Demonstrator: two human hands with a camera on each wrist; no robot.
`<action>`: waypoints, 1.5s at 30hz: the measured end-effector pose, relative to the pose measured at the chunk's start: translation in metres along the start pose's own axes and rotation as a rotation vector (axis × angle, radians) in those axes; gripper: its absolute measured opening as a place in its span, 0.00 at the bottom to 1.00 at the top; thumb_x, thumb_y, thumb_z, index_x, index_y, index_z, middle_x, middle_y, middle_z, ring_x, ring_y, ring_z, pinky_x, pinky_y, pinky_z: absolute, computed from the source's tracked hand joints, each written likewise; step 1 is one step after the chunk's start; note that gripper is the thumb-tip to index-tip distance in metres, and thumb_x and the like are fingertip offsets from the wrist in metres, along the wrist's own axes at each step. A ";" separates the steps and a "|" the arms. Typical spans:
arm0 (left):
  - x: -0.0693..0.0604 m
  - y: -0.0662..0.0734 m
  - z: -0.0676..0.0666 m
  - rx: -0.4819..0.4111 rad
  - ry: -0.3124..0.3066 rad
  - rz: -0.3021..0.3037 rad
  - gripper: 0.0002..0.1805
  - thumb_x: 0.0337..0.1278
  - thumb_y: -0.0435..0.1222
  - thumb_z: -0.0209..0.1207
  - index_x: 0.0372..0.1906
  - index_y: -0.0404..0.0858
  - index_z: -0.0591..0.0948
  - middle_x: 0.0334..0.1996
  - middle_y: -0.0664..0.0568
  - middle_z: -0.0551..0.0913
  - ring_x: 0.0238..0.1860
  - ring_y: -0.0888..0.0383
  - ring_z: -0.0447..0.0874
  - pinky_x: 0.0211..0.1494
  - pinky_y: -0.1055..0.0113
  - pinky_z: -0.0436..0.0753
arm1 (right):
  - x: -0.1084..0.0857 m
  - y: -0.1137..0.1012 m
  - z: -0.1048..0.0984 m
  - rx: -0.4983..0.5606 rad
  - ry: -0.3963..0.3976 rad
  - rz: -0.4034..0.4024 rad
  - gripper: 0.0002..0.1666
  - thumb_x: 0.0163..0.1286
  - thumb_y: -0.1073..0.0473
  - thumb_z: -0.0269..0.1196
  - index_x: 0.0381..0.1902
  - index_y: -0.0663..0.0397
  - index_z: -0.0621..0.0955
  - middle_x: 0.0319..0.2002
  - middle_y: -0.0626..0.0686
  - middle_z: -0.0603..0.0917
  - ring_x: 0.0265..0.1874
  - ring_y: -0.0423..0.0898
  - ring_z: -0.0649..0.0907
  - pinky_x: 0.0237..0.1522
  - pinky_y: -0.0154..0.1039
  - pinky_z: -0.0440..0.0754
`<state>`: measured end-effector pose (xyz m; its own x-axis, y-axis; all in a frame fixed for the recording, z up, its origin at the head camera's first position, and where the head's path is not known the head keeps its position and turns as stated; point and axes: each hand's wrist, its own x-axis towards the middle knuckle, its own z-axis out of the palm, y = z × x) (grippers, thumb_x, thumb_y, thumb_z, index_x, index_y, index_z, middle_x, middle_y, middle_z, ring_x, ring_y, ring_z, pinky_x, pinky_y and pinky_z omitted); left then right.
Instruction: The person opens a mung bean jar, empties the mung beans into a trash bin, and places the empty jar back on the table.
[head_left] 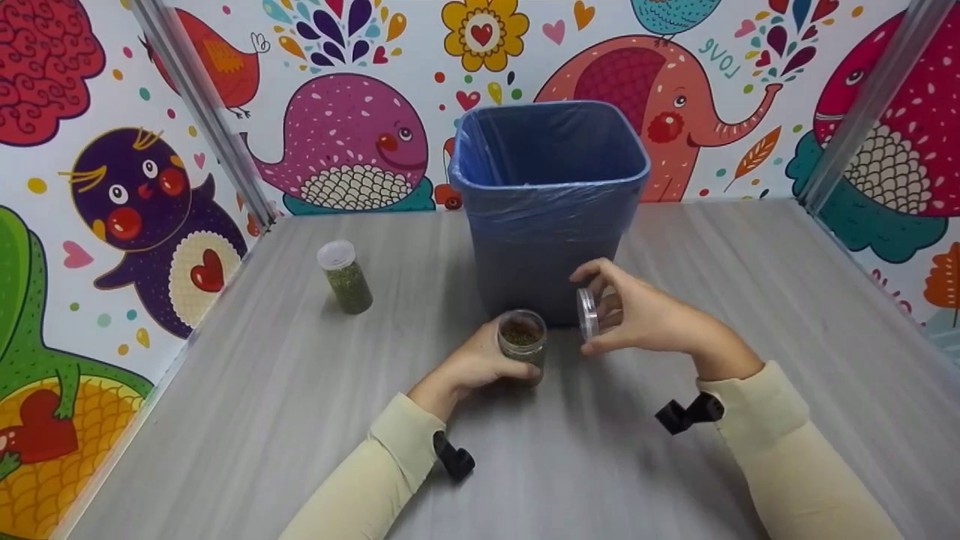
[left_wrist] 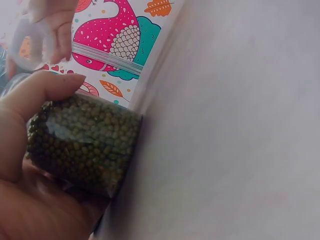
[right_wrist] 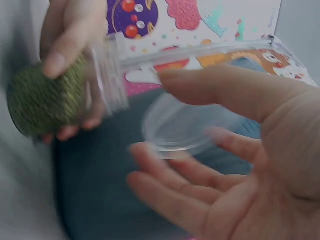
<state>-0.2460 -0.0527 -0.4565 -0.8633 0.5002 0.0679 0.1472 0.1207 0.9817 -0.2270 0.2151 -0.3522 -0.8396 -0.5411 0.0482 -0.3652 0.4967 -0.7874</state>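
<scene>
A: Here's the left grip (head_left: pixel 480 358), clamped around the jar (head_left: pixel 523 336), thumb across its near side! The mouth faces up, uncovered, small green beans (left_wrist: pixel 85 140) packed below.

B: And the right grip (head_left: pixel 637 315)?

A: Pinching the clear lid (head_left: pixel 589 315) by its rim, thumb at the lower edge, fingers at the upper. The lid stands on edge, apart from the jar, off to the right of the left grip.

B: Does the jar rest on the tabletop (head_left: pixel 247 375)?

A: Low inside the left grip, certainly; whether its base touches, I can't tell.

B: So what makes for tidy work here?

A: Steadiness on the left, I'd say: firm enough to stop a twist, gentle enough not to squeeze the wall. A tilt could spill beans.

B: And on the right?

A: That rim hold looks sound. Leave space between lid and mouth; a knock might tip the jar. Mind the bin (head_left: pixel 551 259), too, just beyond both grips.

B: The capped jar (head_left: pixel 349 286)?

A: Beyond the left grip, well to its left, nicely out of elbow range!
</scene>
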 end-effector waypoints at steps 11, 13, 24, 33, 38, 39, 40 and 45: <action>-0.001 0.002 -0.001 0.001 -0.010 -0.025 0.40 0.40 0.24 0.77 0.66 0.32 0.77 0.56 0.46 0.84 0.55 0.59 0.80 0.68 0.62 0.74 | -0.014 0.024 -0.035 -0.287 -0.095 0.127 0.41 0.57 0.56 0.83 0.66 0.58 0.79 0.53 0.64 0.83 0.46 0.57 0.88 0.47 0.54 0.87; -0.002 0.003 -0.001 0.001 -0.013 -0.026 0.40 0.41 0.24 0.77 0.66 0.32 0.77 0.56 0.47 0.83 0.55 0.59 0.80 0.68 0.61 0.74 | -0.016 0.033 -0.042 -0.327 -0.111 0.168 0.42 0.58 0.55 0.83 0.67 0.57 0.79 0.54 0.66 0.83 0.47 0.58 0.87 0.47 0.55 0.87; -0.001 0.002 -0.001 0.011 -0.010 -0.028 0.39 0.41 0.25 0.78 0.65 0.32 0.77 0.56 0.47 0.83 0.54 0.59 0.80 0.67 0.61 0.74 | -0.019 0.081 -0.069 -0.422 0.042 0.408 0.46 0.61 0.48 0.80 0.71 0.64 0.76 0.59 0.75 0.77 0.54 0.68 0.79 0.56 0.68 0.80; 0.000 0.001 0.000 0.005 -0.003 -0.022 0.40 0.40 0.24 0.77 0.65 0.31 0.77 0.55 0.47 0.84 0.54 0.59 0.80 0.68 0.62 0.74 | -0.031 0.118 -0.083 -0.395 0.216 0.635 0.52 0.63 0.43 0.78 0.74 0.64 0.69 0.64 0.78 0.64 0.58 0.75 0.71 0.63 0.76 0.71; -0.001 0.002 -0.001 0.001 -0.006 -0.027 0.39 0.40 0.24 0.77 0.64 0.32 0.77 0.55 0.47 0.84 0.54 0.59 0.80 0.67 0.62 0.74 | -0.037 0.128 -0.083 -0.359 0.253 0.682 0.55 0.63 0.40 0.77 0.75 0.66 0.68 0.62 0.78 0.64 0.56 0.74 0.71 0.61 0.76 0.73; -0.001 0.002 -0.001 -0.002 -0.007 -0.030 0.38 0.40 0.24 0.77 0.64 0.32 0.77 0.55 0.47 0.84 0.54 0.59 0.80 0.67 0.62 0.75 | -0.038 0.129 -0.083 -0.352 0.254 0.692 0.55 0.63 0.39 0.76 0.75 0.66 0.67 0.61 0.78 0.64 0.56 0.74 0.71 0.61 0.76 0.74; -0.001 0.002 -0.001 -0.005 -0.009 -0.031 0.38 0.40 0.24 0.77 0.63 0.32 0.78 0.55 0.47 0.83 0.54 0.59 0.80 0.67 0.62 0.75 | -0.039 0.131 -0.082 -0.348 0.254 0.698 0.56 0.63 0.38 0.76 0.76 0.66 0.67 0.61 0.78 0.65 0.56 0.74 0.71 0.60 0.76 0.74; -0.001 0.003 0.000 -0.001 -0.013 -0.031 0.37 0.41 0.24 0.77 0.63 0.33 0.78 0.55 0.47 0.83 0.54 0.59 0.80 0.66 0.62 0.75 | -0.041 0.140 -0.080 -0.340 0.250 0.719 0.59 0.64 0.35 0.75 0.76 0.68 0.65 0.61 0.79 0.63 0.56 0.75 0.71 0.61 0.76 0.74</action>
<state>-0.2446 -0.0533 -0.4536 -0.8612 0.5071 0.0356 0.1203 0.1354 0.9835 -0.2762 0.3611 -0.4153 -0.9644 0.1328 -0.2288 0.2261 0.8629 -0.4521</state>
